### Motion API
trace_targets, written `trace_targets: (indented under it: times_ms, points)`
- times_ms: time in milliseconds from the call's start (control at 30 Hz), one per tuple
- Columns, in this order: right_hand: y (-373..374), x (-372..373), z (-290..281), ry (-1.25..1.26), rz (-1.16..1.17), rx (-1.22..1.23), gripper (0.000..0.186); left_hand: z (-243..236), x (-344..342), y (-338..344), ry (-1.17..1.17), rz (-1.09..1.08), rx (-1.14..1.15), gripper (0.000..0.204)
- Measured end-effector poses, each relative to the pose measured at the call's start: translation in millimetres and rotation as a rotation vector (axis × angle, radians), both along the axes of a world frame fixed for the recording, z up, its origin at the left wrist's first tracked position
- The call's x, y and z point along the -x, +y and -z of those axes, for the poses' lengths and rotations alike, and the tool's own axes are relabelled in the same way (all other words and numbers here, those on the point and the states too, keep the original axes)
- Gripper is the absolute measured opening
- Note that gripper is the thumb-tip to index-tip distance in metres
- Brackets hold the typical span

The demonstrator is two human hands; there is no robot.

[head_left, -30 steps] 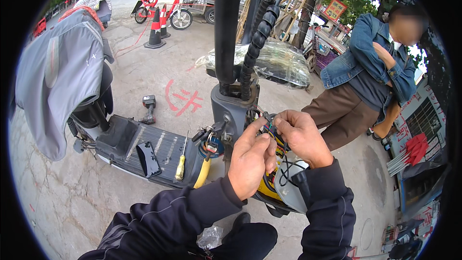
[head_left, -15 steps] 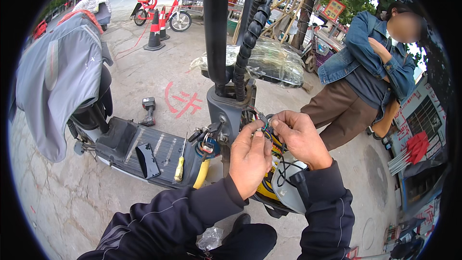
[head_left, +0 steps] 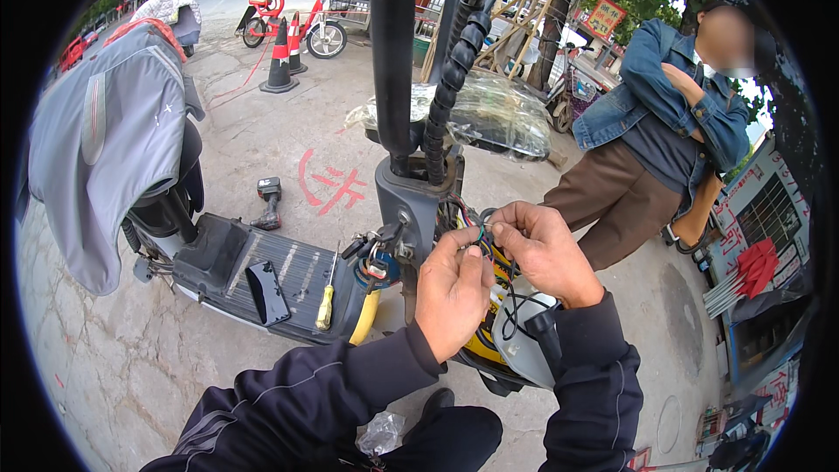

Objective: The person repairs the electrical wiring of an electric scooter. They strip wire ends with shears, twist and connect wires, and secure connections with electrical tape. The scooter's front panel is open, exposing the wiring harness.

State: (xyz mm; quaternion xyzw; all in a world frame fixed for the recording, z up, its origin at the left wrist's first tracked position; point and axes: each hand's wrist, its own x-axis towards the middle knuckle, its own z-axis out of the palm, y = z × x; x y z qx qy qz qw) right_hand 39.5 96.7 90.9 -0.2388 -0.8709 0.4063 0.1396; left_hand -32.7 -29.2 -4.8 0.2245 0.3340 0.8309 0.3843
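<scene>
My left hand (head_left: 450,297) and my right hand (head_left: 551,258) meet at the front of an electric scooter, fingertips closed on thin coloured wires (head_left: 481,229). What exactly sits between the fingertips is too small to make out. Just left of them is the grey steering column (head_left: 402,201), with keys (head_left: 376,267) dangling beside it. Below the hands, an opened yellow-and-black housing (head_left: 485,341) shows loose black cables and a pale cover (head_left: 529,345). On the ribbed footboard (head_left: 245,262) lie a black phone (head_left: 267,293) and a yellow-handled screwdriver (head_left: 325,306).
A cordless drill (head_left: 266,205) is on the pavement beyond the footboard. A person (head_left: 647,140) in a denim jacket stands close on the right, arms folded. A grey cover (head_left: 105,149) drapes the seat at left. Cones (head_left: 280,65), a red bike (head_left: 315,31) and folded red umbrellas (head_left: 752,271) stand around.
My hands have shifted very slightly, fingers still pinched around the wires. The person on the right has moved a little, the head tilting. The scooter and tools are essentially the same.
</scene>
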Motion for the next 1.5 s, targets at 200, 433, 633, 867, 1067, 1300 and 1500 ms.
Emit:
trace_targets:
  times_ms: [200,433,633,867,1067,1300,1500]
  points:
    - [0.9,-4.2,3.0,0.007,0.017,-0.051,0.026,1.0,-4.8,0.1,-0.036,0.015,-0.015,0.03]
    - [1.9,-11.8,4.9,0.019,0.02,-0.074,0.025,0.9,-8.7,-2.0,-0.012,0.019,-0.025,0.029]
    - [4.0,-12.5,8.7,0.054,0.004,-0.127,0.022,-1.6,-8.4,-3.9,0.014,0.015,-0.011,0.029]
    - [5.2,-14.0,12.4,0.096,-0.001,-0.128,0.02,-2.4,-13.7,-17.2,0.183,-0.002,0.013,0.046]
    - [4.0,-12.9,11.7,0.092,0.002,-0.127,0.021,-0.4,-22.4,-21.2,0.261,-0.011,-0.045,0.052]
    - [1.3,-13.0,8.4,0.071,0.008,-0.162,0.021,1.4,-17.3,-17.3,0.276,0.034,-0.052,0.059]
    - [-0.7,-12.2,8.4,0.101,0.006,-0.071,0.019,0.4,-17.3,-17.2,0.297,0.02,-0.03,0.056]
